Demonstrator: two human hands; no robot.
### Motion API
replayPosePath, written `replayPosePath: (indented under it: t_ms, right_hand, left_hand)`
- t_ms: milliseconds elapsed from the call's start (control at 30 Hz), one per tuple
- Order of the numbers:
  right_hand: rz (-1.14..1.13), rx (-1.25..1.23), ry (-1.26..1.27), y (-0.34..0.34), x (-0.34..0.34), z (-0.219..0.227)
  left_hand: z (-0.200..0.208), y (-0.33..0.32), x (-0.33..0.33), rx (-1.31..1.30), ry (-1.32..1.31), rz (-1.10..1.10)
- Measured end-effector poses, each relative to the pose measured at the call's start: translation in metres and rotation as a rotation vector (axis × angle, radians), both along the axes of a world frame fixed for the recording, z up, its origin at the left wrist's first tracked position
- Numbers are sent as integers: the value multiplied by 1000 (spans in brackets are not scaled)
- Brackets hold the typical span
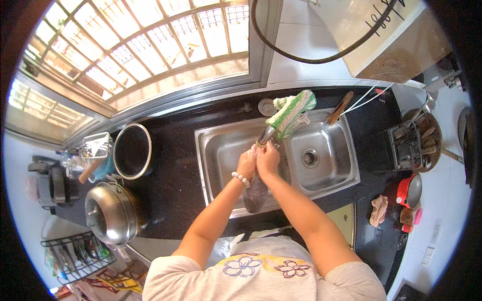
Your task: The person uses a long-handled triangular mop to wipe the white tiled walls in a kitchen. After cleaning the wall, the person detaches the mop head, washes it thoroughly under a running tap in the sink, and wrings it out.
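My left hand (246, 163), with a white bead bracelet (241, 179) at its wrist, is pressed against my right hand (267, 158). Both are closed, close together at the tip of the tap spout (265, 134), above the left basin of the steel double sink (216, 150). Whatever lies between the fingers is hidden. A dark, elongated shape (256, 193) shows between my forearms; I cannot tell what it is. Over the tap hangs a green and white striped towel (293, 113), just beyond my hands.
A black-inside pot (132, 151) and a lidded steel pot (105, 213) stand left on the black counter. Right of the sink are a utensil rack (405, 145), a red-handled pan (412, 190) and a crumpled cloth (378, 210). A bamboo brush (340, 108) rests at the sink's back edge.
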State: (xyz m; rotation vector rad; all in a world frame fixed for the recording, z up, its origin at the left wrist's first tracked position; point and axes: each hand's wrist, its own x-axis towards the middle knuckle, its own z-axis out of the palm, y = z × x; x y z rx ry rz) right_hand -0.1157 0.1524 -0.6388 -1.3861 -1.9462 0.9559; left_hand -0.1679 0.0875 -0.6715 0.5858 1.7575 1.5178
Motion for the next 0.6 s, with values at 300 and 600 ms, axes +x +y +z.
replayPosePath:
  t_ms: [300,600]
  right_hand:
    - [62,137,-11,1,-1,-17]
    - [23,-566,317,34,0,-44]
  left_hand:
    - [-34,-4,-15,-178,582,-337]
    - [38,-8,-5,3,-166,-54]
